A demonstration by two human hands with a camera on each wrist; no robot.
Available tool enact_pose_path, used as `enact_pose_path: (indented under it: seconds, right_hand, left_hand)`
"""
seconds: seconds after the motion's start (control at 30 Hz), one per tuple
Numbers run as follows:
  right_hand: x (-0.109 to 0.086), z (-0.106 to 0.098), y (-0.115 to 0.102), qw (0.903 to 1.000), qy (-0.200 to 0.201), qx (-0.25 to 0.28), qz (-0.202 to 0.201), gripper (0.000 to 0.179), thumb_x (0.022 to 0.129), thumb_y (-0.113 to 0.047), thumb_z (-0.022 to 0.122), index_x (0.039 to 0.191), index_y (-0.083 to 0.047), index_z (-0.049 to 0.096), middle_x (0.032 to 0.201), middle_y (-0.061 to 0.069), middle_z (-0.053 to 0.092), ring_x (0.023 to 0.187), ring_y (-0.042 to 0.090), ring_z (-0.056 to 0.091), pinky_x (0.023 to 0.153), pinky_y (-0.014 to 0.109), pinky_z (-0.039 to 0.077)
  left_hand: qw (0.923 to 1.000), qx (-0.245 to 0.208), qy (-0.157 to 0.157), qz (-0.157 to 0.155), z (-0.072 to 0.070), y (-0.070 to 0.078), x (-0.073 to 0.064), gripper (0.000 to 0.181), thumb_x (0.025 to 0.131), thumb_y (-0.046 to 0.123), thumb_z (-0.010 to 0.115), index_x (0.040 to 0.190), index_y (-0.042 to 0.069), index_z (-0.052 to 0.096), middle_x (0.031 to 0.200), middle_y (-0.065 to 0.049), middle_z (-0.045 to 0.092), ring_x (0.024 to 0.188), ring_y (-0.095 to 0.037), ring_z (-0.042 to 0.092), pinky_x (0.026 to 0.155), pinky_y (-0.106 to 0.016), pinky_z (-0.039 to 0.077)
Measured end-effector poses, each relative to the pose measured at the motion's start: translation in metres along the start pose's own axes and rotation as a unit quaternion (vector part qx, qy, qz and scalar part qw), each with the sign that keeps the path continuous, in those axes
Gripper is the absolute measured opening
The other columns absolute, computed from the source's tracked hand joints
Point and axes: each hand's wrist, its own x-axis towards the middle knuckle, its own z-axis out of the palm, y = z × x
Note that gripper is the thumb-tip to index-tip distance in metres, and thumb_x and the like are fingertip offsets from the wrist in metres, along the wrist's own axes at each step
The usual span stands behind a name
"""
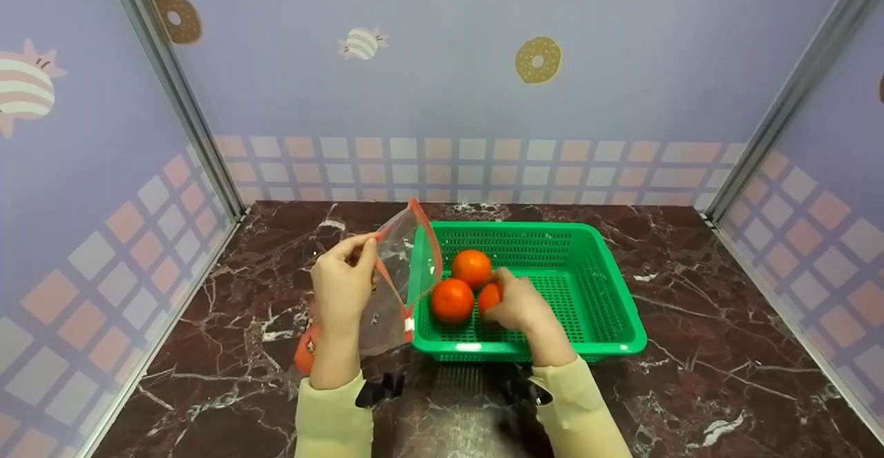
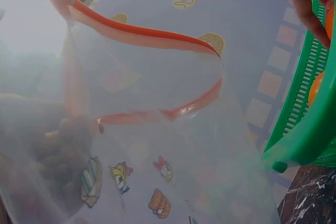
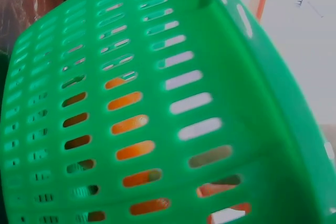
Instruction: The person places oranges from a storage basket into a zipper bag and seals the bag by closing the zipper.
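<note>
Pinching the red-orange zip edge of a clear plastic bag (image 1: 383, 316) between thumb and forefinger, the left grip (image 1: 342, 282) holds its limp, filmy mouth spread in a pointed loop, a small white slider (image 1: 409, 325) at the loop's lower end. The right grip (image 1: 521, 302) has its fingers bent round a smooth orange fruit (image 1: 489, 298), mostly covered by that hand. Just beside it, towards the left edge of the basket (image 1: 608, 292), sit two more glossy, round fruits (image 1: 461, 285). Moulded in green plastic, the basket is a rounded rectangle with slotted sides, set towards the counter's back edge; the bag's film overlaps its left rim. By the left forearm shows an orange-red shape (image 1: 304, 354), partly hidden. Cartoon prints dot the bag, whose haze veils the left wrist view, while the slotted wall fills most of the right. Polished, white-veined dark stone makes the counter (image 1: 718, 347); lilac panels (image 1: 442, 92) with doughnuts and checks rise beyond its back edge, metal posts (image 1: 760, 99) at its back corners.
</note>
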Motion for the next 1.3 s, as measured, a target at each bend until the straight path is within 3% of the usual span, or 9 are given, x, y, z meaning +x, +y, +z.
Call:
enact_pose_path:
  seconds: [0.27, 0.5, 0.8, 1.07, 1.3]
  right_hand:
    - [-0.001, -0.005, -0.002, 0.9941, 0.019, 0.105, -0.022, 0.059, 0.083, -0.009, 0.071, 0.140, -0.008, 0.054, 0.130, 0.025, 0.061, 0.106, 0.035, 0.064, 0.083, 0.046, 0.056]
    - [-0.003, -0.009, -0.005, 0.9803, 0.051, 0.187, -0.035, 0.055, 0.087, -0.012, 0.074, 0.139, -0.013, 0.055, 0.136, 0.023, 0.060, 0.115, 0.038, 0.064, 0.088, 0.050, 0.058]
    - [-0.008, -0.017, -0.011, 0.9522, 0.069, 0.294, -0.045, 0.055, 0.089, -0.014, 0.075, 0.140, -0.021, 0.057, 0.129, 0.022, 0.056, 0.108, 0.037, 0.066, 0.074, 0.042, 0.062]
    - [-0.012, -0.021, -0.017, 0.9186, 0.092, 0.380, -0.057, 0.060, 0.091, -0.013, 0.075, 0.145, -0.024, 0.054, 0.140, 0.020, 0.054, 0.122, 0.043, 0.061, 0.081, 0.045, 0.063]
    - [-0.017, -0.017, -0.026, 0.8896, 0.098, 0.437, -0.088, 0.061, 0.092, -0.010, 0.074, 0.147, -0.022, 0.051, 0.146, 0.019, 0.049, 0.128, 0.044, 0.060, 0.089, 0.053, 0.061]
  left_hand:
    - [1.0000, -0.001, 0.000, 0.002, 0.000, 0.000, 0.000, 0.016, 0.098, 0.009, 0.067, 0.104, 0.003, 0.081, 0.063, -0.007, 0.065, 0.043, -0.003, 0.052, 0.041, -0.017, 0.039]
    - [1.0000, 0.005, 0.001, 0.000, 0.001, 0.000, -0.001, 0.016, 0.098, 0.010, 0.067, 0.104, 0.003, 0.081, 0.066, -0.009, 0.066, 0.043, -0.001, 0.051, 0.041, -0.016, 0.038]
    - [0.9995, 0.024, -0.005, 0.019, 0.004, 0.005, -0.004, 0.015, 0.098, 0.009, 0.068, 0.102, 0.002, 0.081, 0.068, -0.011, 0.069, 0.043, -0.003, 0.050, 0.041, -0.016, 0.037]
    - [0.9970, 0.061, -0.027, 0.041, 0.010, 0.007, -0.008, 0.015, 0.097, 0.010, 0.068, 0.100, 0.006, 0.082, 0.068, -0.009, 0.068, 0.045, -0.002, 0.043, 0.046, -0.019, 0.032]
    - [0.9958, 0.075, -0.037, 0.037, 0.014, 0.010, -0.009, 0.015, 0.096, 0.010, 0.068, 0.099, 0.008, 0.083, 0.070, -0.008, 0.069, 0.053, -0.006, 0.046, 0.051, -0.020, 0.036]
